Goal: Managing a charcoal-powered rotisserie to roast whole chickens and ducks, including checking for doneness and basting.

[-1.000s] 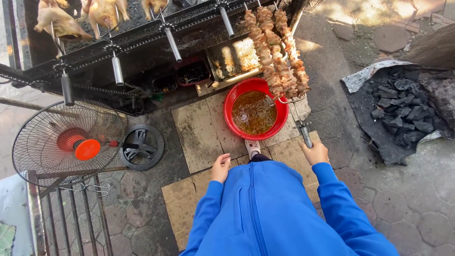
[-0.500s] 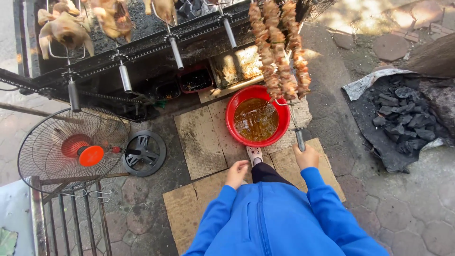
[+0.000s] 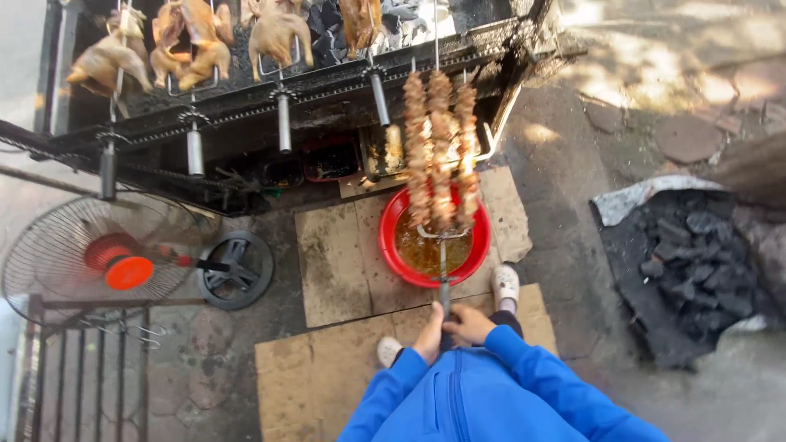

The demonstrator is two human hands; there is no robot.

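While both hands, the left hand [image 3: 429, 337] and the right hand [image 3: 468, 324], close their fingers around its handle, the three-pronged meat skewer [image 3: 440, 151] sticks out away from the person. Its meat hangs over the red bowl [image 3: 391, 245] of brown sauce, near the grill [image 3: 327, 94] with whole chickens [image 3: 192, 45].

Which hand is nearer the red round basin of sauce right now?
Left, marginally. The left hand grips the metal skewer handle slightly farther forward toward the red round basin; the right hand grips just beside it.
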